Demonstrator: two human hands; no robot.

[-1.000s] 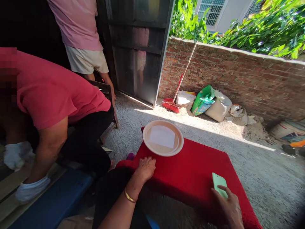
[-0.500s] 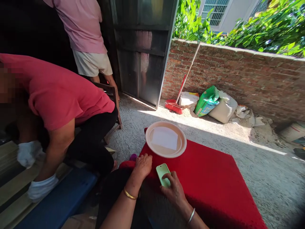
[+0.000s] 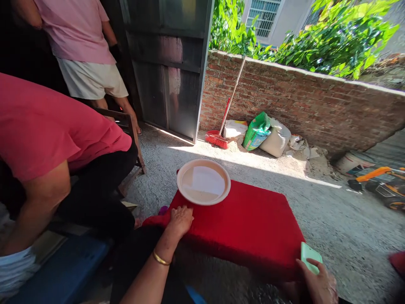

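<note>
My left hand (image 3: 182, 220) lies on the near left edge of the red cloth (image 3: 249, 223), its fingers extended, just below the basin. It holds nothing that I can see. At the cloth's right end my right hand (image 3: 320, 282) grips what looks like a phone in a pale green case (image 3: 310, 254), thumb across its face. On the far left part of the cloth stands a round pale pink basin (image 3: 180, 185). A bright white patch inside the basin looks like a reflection on water.
To my left a person in a red shirt (image 3: 63, 122) bends over a blue board (image 3: 60, 270). Another person (image 3: 72, 29) stands by the metal door (image 3: 164, 76). A red broom (image 3: 218, 139) and several sacks (image 3: 276, 138) line the brick wall (image 3: 303, 93). An orange-and-black machine (image 3: 387, 188) lies right.
My right hand has carried the green phone to the right, from near the basin to the cloth's far right end. The left hand stays by the basin. The view has turned right.
</note>
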